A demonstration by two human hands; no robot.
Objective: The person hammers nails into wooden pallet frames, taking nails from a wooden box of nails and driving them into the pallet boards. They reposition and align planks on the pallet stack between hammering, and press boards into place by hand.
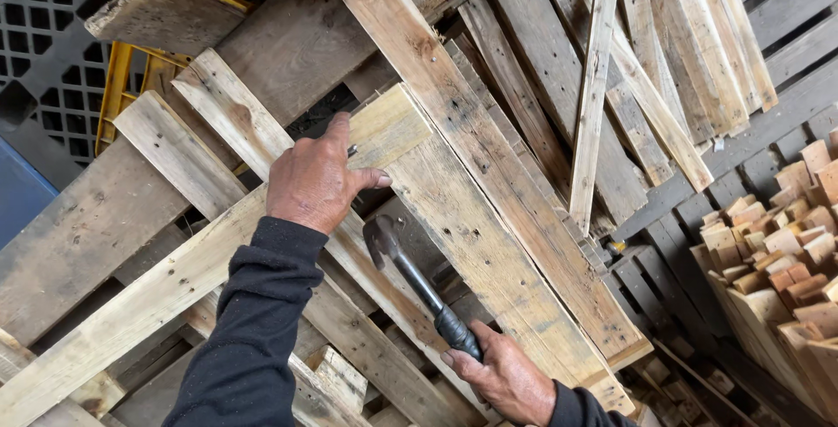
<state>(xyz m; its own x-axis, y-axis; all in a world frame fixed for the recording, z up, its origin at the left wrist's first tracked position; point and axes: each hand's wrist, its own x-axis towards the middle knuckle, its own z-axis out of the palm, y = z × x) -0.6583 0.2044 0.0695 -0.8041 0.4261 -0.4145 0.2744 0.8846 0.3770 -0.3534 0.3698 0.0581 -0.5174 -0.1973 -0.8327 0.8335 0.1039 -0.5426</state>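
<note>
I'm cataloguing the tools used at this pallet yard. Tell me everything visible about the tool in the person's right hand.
The tool looks like a dark metal hatchet or pry hammer: a flat, wedge-shaped, worn grey head on a slim shaft ending in a black ribbed grip. The right hand grasps that grip at the bottom. It slants up and left, its head just below the left hand, close over the pale wooden pallet boards. Whether the head touches the wood is unclear.

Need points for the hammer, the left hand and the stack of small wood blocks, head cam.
hammer (417, 280): head view, on the dark metal shaft below the head.
left hand (314, 181): head view, on the back of the hand, pressed on a pallet plank.
stack of small wood blocks (777, 252): head view, on the pale block ends at right.
</note>
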